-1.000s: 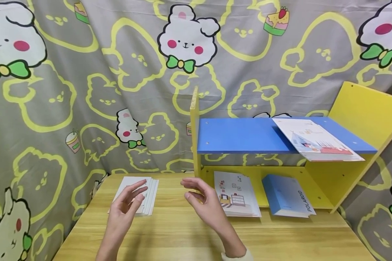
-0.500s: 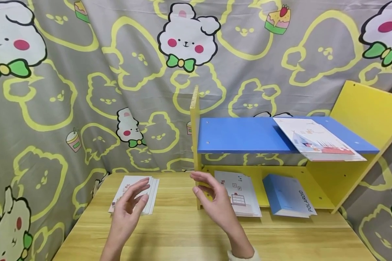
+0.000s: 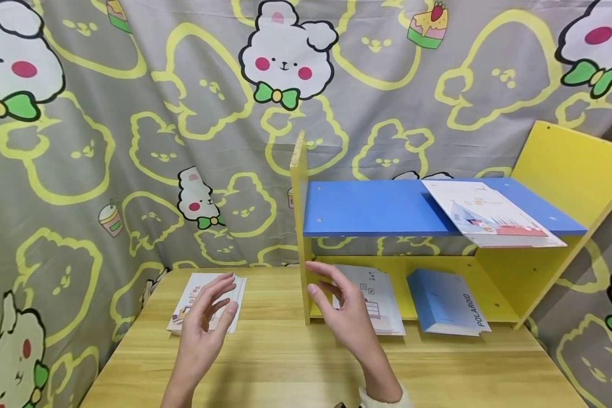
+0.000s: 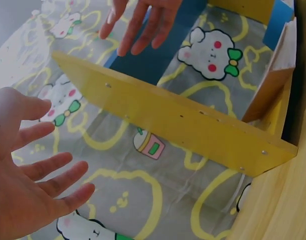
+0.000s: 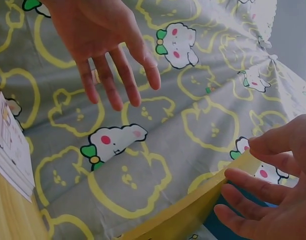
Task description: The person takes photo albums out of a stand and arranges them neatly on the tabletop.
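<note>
Left grip — near white illustrated booklets

Smooth paper booklets, wood-grained table

In the head view, the left hand is partly covering the white stack between 7 and 8 o'clock; the right hand is partly hiding a white booklet at 5 o'clock; the picture's edge is cropping the shelf unit at 3 o'clock.
</note>
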Available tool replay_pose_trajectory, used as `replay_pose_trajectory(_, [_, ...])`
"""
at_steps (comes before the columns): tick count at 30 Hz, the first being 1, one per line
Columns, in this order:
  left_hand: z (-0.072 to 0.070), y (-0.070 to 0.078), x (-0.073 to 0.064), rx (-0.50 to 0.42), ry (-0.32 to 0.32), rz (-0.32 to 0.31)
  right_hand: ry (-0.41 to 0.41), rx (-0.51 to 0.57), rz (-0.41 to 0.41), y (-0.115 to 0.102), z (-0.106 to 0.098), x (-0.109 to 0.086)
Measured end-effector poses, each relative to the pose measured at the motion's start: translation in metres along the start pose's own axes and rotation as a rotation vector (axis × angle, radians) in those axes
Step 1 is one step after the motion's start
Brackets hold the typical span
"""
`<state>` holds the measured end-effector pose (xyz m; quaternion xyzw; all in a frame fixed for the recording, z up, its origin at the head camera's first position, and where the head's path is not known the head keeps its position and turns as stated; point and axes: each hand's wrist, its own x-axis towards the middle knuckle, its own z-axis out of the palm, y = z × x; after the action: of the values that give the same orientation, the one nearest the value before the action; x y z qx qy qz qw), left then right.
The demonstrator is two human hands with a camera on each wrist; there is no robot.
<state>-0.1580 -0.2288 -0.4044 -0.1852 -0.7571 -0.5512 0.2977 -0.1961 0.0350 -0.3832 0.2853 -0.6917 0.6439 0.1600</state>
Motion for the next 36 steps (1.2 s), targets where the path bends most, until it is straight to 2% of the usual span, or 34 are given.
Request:
replay_pose_trajectory(11, [0.008,-0.002,0.005,0.026,-0.032,-0.012,0.011,-0.106,-0.123,0.002,-0.011,0.002])
replay_pose_trajectory(18, [0.016,-0.002,0.009,0.045,-0.031,0.020,0.004,-0.208,-0.149,0.003,-0.018,0.001])
replay_pose_trajectory(24, [0.023,0.001,0.011,0.047,-0.030,0.033,-0.001,-0.283,-0.213,0.001,-0.024,0.000])
replay_pose_trajectory(36, [0.038,0.005,0.013,-0.019,-0.042,0.044,0.004,-0.389,-0.222,0.003,-0.042,-0.005])
